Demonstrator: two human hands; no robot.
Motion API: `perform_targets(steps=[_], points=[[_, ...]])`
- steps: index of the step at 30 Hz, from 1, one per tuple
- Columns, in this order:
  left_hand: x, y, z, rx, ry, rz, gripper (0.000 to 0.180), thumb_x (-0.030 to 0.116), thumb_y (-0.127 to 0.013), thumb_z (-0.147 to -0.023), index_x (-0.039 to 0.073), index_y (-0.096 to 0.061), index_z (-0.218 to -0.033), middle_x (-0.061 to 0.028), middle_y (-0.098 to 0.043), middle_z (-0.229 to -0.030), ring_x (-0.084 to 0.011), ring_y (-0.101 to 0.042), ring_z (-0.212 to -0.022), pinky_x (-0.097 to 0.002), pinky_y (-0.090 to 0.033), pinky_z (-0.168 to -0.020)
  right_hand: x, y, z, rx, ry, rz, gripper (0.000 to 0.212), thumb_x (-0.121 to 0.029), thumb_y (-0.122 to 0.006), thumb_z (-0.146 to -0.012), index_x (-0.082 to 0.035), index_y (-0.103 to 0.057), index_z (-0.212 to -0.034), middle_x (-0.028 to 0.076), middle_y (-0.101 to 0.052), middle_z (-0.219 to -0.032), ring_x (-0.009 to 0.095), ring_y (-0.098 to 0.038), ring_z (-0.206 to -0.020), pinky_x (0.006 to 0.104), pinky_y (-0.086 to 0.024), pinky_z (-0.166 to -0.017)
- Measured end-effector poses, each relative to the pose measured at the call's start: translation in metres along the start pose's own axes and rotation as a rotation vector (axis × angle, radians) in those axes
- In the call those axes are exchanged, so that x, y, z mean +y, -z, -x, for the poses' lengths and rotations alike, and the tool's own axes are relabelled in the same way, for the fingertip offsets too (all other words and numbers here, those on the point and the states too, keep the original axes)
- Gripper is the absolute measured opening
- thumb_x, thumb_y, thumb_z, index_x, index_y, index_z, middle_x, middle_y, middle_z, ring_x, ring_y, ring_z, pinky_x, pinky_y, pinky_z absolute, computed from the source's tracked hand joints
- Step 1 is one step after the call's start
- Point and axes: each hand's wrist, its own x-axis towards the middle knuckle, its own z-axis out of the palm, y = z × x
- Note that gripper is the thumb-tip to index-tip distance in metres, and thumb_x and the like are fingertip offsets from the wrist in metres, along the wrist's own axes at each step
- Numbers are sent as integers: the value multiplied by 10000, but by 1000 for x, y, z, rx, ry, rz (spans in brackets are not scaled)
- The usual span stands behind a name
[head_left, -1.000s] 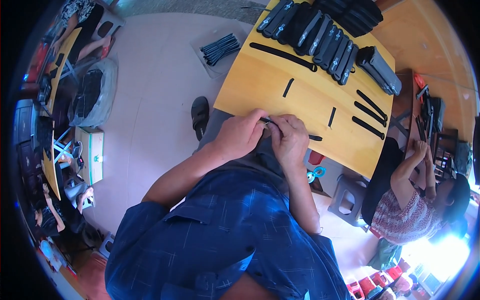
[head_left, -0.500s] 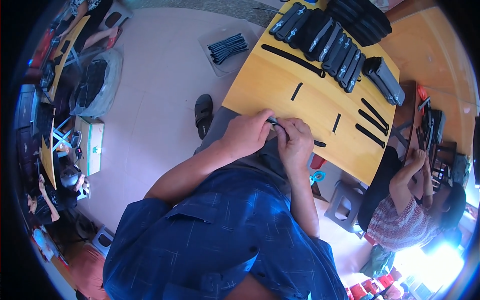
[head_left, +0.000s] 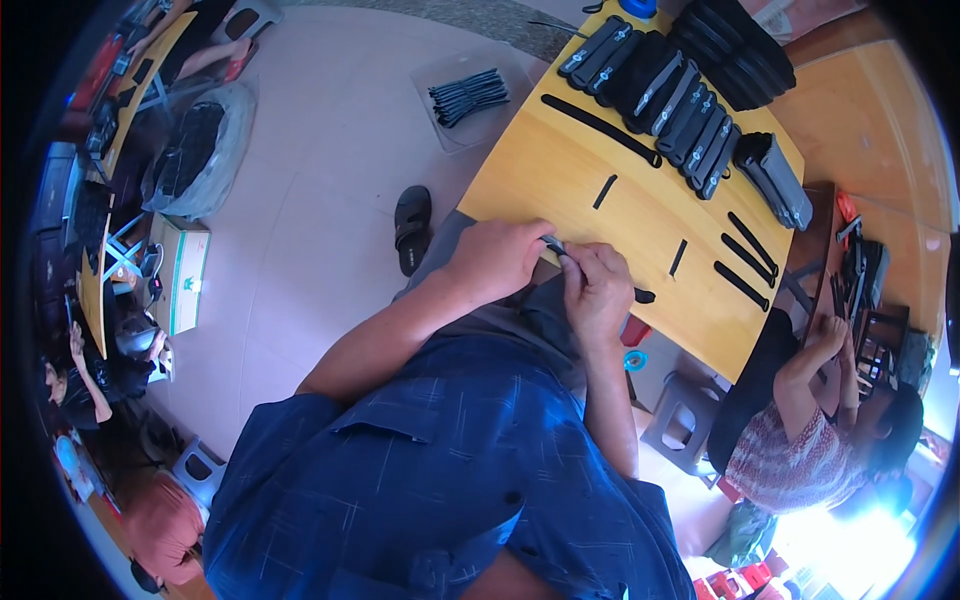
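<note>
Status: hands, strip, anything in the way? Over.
Left hand and right hand pinching dark strip. Two short straps on table beyond, apart from hands. Nothing seen blocking.

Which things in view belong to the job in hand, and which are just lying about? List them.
Likely part of the job:
- dark strip, pinched by the left hand and right hand
- two short black strips
- three black straps
- long black strap
- wooden table

Apparently just lying about:
- dark sandal
- white-and-green carton

No wording can be read: the white marks [head_left: 660, 122] on the far straps [head_left: 690, 112] and the green mark [head_left: 189, 284] on the left box [head_left: 188, 250] are too small.
</note>
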Motion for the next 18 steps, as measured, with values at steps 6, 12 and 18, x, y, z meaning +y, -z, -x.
perform_targets(steps=[6, 12, 18], points=[[-5, -1, -3, 1, -2, 3, 199, 142, -663, -959, 94, -730, -1140, -145, -760, -965, -366, -729, -886, -461, -578, -772, 0, 1, 0, -7, 2, 5, 109, -83, -798, -817, -79, -766, -921, 88, -687, -861, 309, -670, -820, 420, -544, -727], [-11, -4, -4, 70, -50, 38, 186, 195, -629, -970, 125, -758, -1085, -148, -753, -904, -371, -730, -839, -492, -578, -744, 2, 2, -2, -49, 4, 10, 125, -60, -789, -844, -65, -776, -968, 99, -694, -888, 306, -672, -837, 402, -551, -743], [-7, -3, 2, 89, -18, 120, 193, 158, -617, -968, 120, -750, -1104, -146, -753, -921, -376, -725, -863, -479, -575, -769, 0, 3, -1, -37, 24, 10, 129, -50, -789, -838, -60, -768, -965, 106, -693, -894, 310, -672, -842, 405, -552, -747]])
